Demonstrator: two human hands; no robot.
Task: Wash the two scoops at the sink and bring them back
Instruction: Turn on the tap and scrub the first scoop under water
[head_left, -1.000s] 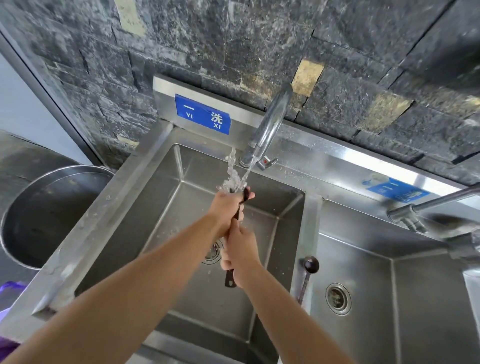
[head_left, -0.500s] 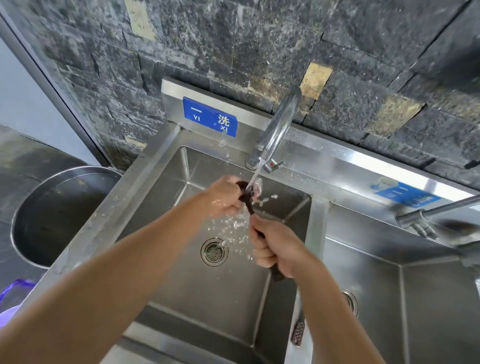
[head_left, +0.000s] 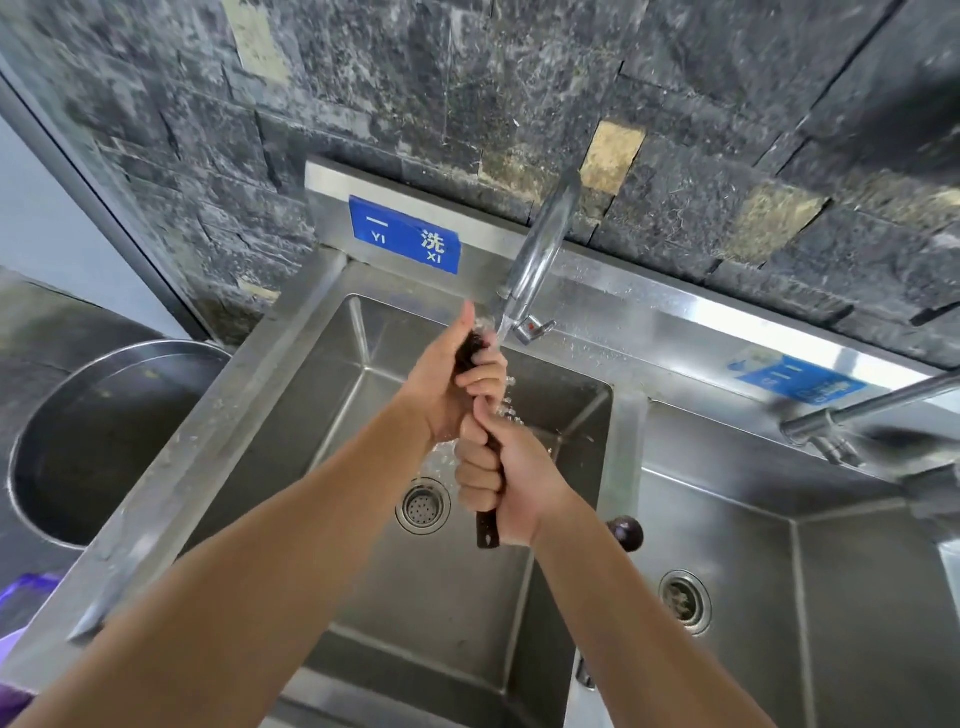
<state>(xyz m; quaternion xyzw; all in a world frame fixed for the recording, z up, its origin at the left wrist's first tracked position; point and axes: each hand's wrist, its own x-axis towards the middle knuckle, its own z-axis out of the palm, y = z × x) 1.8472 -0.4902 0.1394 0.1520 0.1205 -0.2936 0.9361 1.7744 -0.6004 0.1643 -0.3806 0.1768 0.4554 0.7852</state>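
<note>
Both my hands on one dark scoop (head_left: 487, 530) over the left sink basin (head_left: 332, 395). My right hand (head_left: 511, 486) has a clenched grip round the handle, whose end pokes out below my fist. My left hand (head_left: 457, 379) wraps the bowl end, right under the running faucet (head_left: 537, 260); water splashes off my fingers. The second scoop (head_left: 626, 534) lies on the divider between the two basins, partly hidden behind my right forearm.
</note>
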